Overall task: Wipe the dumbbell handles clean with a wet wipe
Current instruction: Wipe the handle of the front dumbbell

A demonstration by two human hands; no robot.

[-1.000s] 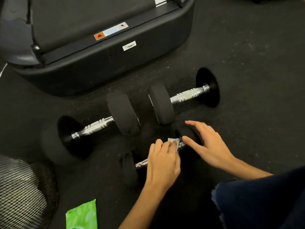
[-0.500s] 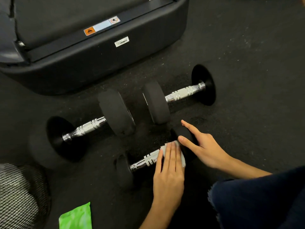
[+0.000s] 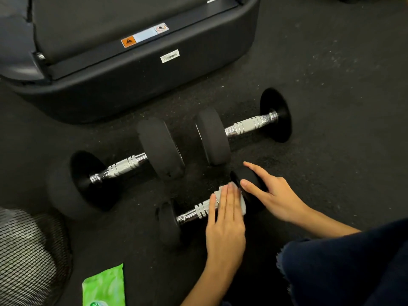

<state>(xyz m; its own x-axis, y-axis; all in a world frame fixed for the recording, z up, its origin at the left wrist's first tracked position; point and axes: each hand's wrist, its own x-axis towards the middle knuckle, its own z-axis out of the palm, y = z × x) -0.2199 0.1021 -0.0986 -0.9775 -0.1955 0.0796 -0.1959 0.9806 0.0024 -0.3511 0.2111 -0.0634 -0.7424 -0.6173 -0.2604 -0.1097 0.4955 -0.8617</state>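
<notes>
A person kneeling on a dark gym floor [image 3: 331, 85] works on the smallest of three dumbbells, low in the centre of the frame. The left hand [image 3: 225, 219] lies flat, fingers straight and together, pressing a white wipe [image 3: 242, 204] onto the right end of the small dumbbell's chrome handle [image 3: 196, 210]; the hand is not closed around anything. The right hand [image 3: 273, 193], fingers spread and loose, rests its thumb and forefinger against the small dumbbell's right weight [image 3: 249, 175], steadying it without gripping. The left weight [image 3: 167, 224] of that dumbbell sits on the floor at lower centre.

Two larger dumbbells lie above it in a slanting line: one at centre left [image 3: 123, 167], one at upper right [image 3: 249, 124], their inner weights just beside each other. A black machine base [image 3: 136, 80] fills the upper left. A green wipe pack [image 3: 103, 286] lies at the bottom edge, beside a mesh fan guard [image 3: 28, 257] in the lower left corner. A dark trouser leg [image 3: 344, 266] occupies the lower right.
</notes>
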